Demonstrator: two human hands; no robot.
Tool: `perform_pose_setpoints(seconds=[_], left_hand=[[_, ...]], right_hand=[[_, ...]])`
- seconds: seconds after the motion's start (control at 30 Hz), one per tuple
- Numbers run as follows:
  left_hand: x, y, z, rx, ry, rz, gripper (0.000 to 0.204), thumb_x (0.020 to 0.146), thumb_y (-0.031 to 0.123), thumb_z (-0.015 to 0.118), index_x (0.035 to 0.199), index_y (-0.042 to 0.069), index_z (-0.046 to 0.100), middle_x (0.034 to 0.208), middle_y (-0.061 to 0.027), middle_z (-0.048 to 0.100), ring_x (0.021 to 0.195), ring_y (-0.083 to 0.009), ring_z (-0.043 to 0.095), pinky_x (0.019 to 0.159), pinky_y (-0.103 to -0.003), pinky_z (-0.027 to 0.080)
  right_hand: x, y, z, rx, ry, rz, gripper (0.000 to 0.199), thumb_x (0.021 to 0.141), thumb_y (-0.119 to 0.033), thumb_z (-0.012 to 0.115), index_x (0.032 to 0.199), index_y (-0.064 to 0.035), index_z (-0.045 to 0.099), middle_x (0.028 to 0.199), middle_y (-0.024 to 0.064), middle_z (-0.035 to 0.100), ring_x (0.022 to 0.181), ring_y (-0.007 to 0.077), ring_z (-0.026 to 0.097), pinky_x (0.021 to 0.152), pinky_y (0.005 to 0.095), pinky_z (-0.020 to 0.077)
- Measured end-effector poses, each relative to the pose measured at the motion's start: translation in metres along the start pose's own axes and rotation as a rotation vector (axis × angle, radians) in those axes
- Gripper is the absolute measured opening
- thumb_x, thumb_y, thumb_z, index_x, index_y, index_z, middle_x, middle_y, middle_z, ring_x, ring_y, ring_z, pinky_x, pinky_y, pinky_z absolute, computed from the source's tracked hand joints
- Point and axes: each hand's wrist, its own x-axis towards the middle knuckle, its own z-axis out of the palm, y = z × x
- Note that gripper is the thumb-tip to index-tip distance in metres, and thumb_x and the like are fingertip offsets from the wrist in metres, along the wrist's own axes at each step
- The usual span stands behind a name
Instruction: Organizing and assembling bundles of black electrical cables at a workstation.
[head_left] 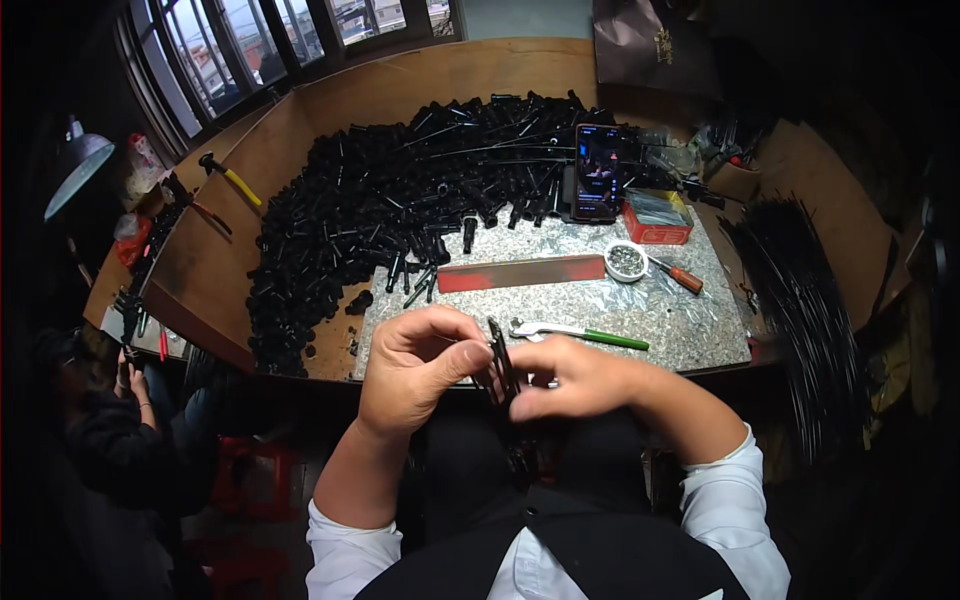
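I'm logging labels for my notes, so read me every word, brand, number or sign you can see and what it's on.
Dark paper bag: gold characters, too blurred to read.
Smartphone screen: small text, too small to read.
Red box: print on its side, too small to read.
No text reads clearly enough to quote.

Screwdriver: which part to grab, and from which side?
Probably the orange handle, from above and the person's right: the screwdriver lies flat, its thick handle pointing right and toward the person, while the thin shaft runs toward the white bowl.
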Motion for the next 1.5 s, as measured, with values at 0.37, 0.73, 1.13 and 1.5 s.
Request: perform_pose_setpoints(seconds=[0.37, 0.73, 1.13, 1.5], left_hand=[[0.005, 0.013, 0.004, 0.269, 0.086, -0.048, 0.005, 0.078, -0.002, 0.07, 0.079, -0.002, 0.065, 0.077, -0.0077, 0.064, 0.07, -0.0111, 0.06, 0.065, -0.023, 0.048], [0.011, 0.003, -0.02, 0.021, -0.132, -0.091, 0.009, 0.085, 0.005, 0.066, 0.089, -0.002, 0.064, 0.083, -0.0101, 0.063, 0.074, -0.0172, 0.064, 0.067, -0.026, 0.053], [0.017, 0.009, -0.002, 0.685, 0.046, 0.144, 0.006, 0.086, 0.003, 0.065, 0.087, -0.003, 0.064, 0.077, -0.0049, 0.063, 0.069, -0.0103, 0.061, 0.064, -0.022, 0.05], [0.015, 0.001, -0.027, 0.218, -0.001, -0.112, 0.015, 0.091, 0.01, 0.059, 0.095, -0.004, 0.064, 0.083, -0.0081, 0.066, 0.073, -0.0122, 0.064, 0.065, -0.024, 0.055]], right_hand=[[0.015, -0.015, -0.009, 0.174, 0.16, 0.054, 0.016, 0.084, -0.017, 0.071, 0.077, -0.0039, 0.064, 0.072, -0.0038, 0.058, 0.068, 0.0021, 0.048, 0.059, 0.0213, 0.0398], [0.014, -0.006, -0.004, 0.371, 0.12, 0.04, 0.009, 0.086, -0.01, 0.066, 0.089, -0.002, 0.063, 0.08, 0.0037, 0.064, 0.076, 0.0085, 0.058, 0.07, 0.0248, 0.0472], [0.018, 0.008, 0.008, 0.436, 0.41, 0.105, 0.014, 0.087, -0.008, 0.065, 0.096, 0.0002, 0.058, 0.084, 0.0008, 0.062, 0.076, 0.0043, 0.059, 0.068, 0.0195, 0.0483], [0.023, 0.014, 0.013, 0.433, 0.401, 0.113, 0.012, 0.088, -0.007, 0.064, 0.096, -0.0006, 0.057, 0.087, 0.0021, 0.062, 0.078, 0.0061, 0.06, 0.07, 0.0216, 0.0492]])
